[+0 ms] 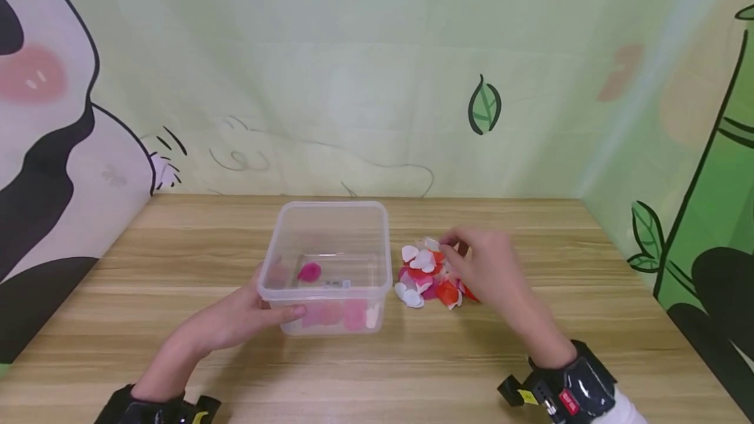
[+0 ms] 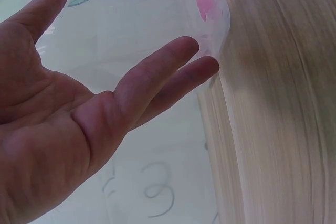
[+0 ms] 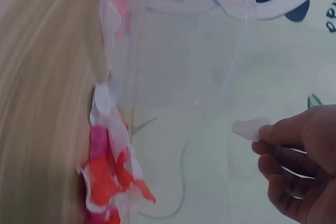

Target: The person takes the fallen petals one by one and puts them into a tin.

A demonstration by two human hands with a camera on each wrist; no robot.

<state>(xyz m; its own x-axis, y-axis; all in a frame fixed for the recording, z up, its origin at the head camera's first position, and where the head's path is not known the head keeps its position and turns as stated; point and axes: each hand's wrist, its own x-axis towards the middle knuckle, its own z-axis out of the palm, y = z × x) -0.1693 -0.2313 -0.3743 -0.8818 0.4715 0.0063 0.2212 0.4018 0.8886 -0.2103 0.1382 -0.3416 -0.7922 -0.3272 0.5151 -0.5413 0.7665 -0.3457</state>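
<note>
In the head view, a clear plastic box [image 1: 330, 293] stands tilted on the table, with pink and white petals [image 1: 355, 314] inside. My left hand [image 1: 235, 319] lies against its left side, thumb along the front wall. The left wrist view shows that hand [image 2: 68, 114] with spread, fairly straight fingers beside the clear wall. Right of the box is a pile of white, red and pink petals [image 1: 421, 273]. Above the pile my right hand [image 1: 489, 267] pinches a white petal [image 3: 249, 128] between thumb and finger, plainest in the right wrist view.
The wooden table [image 1: 412, 378] reaches back to a printed cloth backdrop [image 1: 377, 116] with leaves and a panda. A black wrist device [image 1: 571, 385] is strapped on the right wrist, and another [image 1: 153, 407] on the left.
</note>
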